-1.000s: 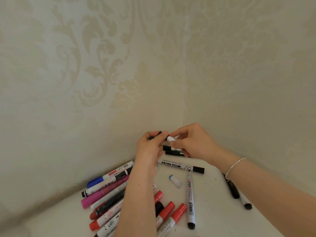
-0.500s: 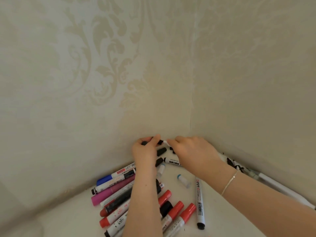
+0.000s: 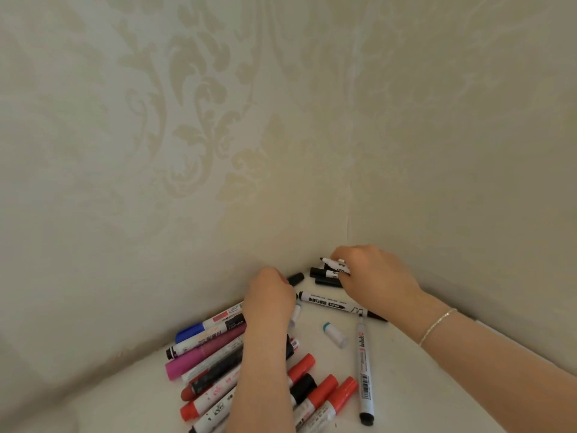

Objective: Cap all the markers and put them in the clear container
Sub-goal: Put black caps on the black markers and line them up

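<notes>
The papered wall [image 3: 218, 135] filled most of the view, with the white table [image 3: 415, 385] wedged into its corner. A heap of markers [image 3: 224, 354], red, pink, blue and black, lay under the left forearm, most of them capped. A long black-capped marker [image 3: 363, 370] lay apart on the right, and another marker [image 3: 331, 303] lay crosswise between the hands. Since a second earlier, both hands had been lowered from mid-air to the table. The right hand [image 3: 374, 276] was curled round an uncapped marker [image 3: 335, 264], its tip pointing left. The left hand [image 3: 270, 295] was seen from behind only, so whether its fingers were apart or closed could not be told. A loose black cap [image 3: 296, 278] lay just beside it. Probably that cap was being fetched, so capping was not yet done. A small white cap [image 3: 334, 335] lay alone. No clear container was in view.
</notes>
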Motion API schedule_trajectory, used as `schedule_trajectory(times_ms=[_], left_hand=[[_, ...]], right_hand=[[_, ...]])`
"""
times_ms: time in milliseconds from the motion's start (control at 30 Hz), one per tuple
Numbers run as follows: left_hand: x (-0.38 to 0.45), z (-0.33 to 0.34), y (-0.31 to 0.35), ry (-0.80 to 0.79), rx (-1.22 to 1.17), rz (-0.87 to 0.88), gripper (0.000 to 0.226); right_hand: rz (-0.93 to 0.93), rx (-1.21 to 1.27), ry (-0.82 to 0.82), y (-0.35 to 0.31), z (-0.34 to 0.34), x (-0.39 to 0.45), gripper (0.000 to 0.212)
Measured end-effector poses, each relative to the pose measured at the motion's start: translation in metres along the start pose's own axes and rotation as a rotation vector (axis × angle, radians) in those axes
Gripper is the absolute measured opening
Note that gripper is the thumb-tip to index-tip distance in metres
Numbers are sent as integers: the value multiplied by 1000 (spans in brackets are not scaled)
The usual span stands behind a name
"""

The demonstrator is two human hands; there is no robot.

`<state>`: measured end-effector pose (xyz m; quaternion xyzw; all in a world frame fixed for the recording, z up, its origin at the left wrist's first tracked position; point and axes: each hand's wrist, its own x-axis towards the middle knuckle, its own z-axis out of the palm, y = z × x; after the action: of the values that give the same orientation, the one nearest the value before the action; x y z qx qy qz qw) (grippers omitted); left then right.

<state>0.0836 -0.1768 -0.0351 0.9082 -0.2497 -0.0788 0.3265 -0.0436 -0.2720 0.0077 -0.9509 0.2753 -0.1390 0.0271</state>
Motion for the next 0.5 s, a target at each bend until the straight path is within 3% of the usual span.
schedule_trajectory(times_ms=[267,333,400,500], left_hand=[[-1,8,-3,91,128,92,23],[-2,10,-4,122,182,126,32],[-4,13,-2,103,256,153,41],[-8,18,3,72,371,175,37]], right_hand=[[74,162,-4,3,-1,1,25],[94,213,-4,4,0,2,26],[112,260,-2,4,1,4,26],[138,312,6,3,0,6,27]])
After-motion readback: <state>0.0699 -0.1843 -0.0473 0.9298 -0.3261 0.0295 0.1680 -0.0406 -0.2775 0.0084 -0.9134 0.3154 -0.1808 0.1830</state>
